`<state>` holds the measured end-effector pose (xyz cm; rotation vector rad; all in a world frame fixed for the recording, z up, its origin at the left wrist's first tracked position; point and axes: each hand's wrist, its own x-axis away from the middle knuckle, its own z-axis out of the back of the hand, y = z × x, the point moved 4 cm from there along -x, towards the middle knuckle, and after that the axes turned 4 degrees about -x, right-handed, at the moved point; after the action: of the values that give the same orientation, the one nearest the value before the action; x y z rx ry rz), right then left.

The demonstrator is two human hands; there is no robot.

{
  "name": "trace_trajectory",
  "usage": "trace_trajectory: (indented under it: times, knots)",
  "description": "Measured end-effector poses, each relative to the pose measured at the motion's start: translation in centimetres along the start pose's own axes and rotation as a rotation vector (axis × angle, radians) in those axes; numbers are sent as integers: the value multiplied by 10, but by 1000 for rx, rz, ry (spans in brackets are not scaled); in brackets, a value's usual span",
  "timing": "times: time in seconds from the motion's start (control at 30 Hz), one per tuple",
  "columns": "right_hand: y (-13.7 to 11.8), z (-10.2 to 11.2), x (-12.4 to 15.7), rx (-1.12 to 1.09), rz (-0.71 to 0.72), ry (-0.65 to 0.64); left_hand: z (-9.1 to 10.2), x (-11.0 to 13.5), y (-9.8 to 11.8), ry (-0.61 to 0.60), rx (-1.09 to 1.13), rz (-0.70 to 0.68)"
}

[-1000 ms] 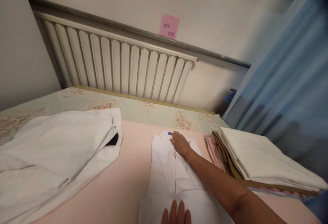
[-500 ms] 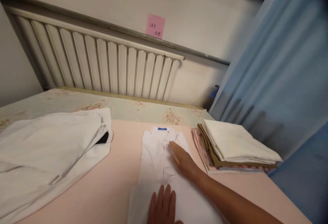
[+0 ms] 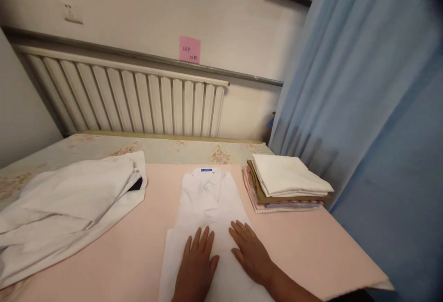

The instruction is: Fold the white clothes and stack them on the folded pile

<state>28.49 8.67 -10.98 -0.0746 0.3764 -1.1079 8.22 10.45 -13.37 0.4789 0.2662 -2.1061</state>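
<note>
A white collared shirt (image 3: 207, 200) with a blue neck label lies flat and narrow-folded on the pink sheet (image 3: 145, 242), collar pointing away from me. My left hand (image 3: 197, 265) rests flat on its lower part, fingers stretched out. Beside it, my right hand (image 3: 251, 253) also lies flat on the shirt's right side, fingers spread. Neither hand holds anything.
A loose white garment (image 3: 65, 205) lies crumpled at the left. A stack of folded clothes (image 3: 284, 182) sits at the right, by a blue curtain (image 3: 367, 108). Behind the bed stand a white radiator (image 3: 128, 99) and a wall with a pink sticky note (image 3: 189, 49).
My right hand has slid down the shirt from the collar to its lower part. My left hand has come further up into view. The view has shifted back and upward.
</note>
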Motion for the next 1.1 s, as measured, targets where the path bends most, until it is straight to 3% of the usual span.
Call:
trace_trajectory:
  times: [0.17, 0.43, 0.67, 0.87, 1.0, 1.1]
  knots:
    - [9, -2, 10, -16, -37, 10, 8, 12, -4, -54, -46, 74]
    - [26, -1, 54, -47, -46, 51, 22, 43, -17, -60, -111, 88]
    - [21, 11, 93, -133, 8, 92, 27, 73, -17, -73, -154, 64]
    - [8, 16, 126, -213, 95, 120, 53, 103, -8, -48, -152, -30]
    - [3, 12, 138, -218, 145, 71, 67, 120, -1, -79, -137, -94]
    - [3, 6, 139, -172, 172, 79, 65, 128, -2, -37, -175, -95]
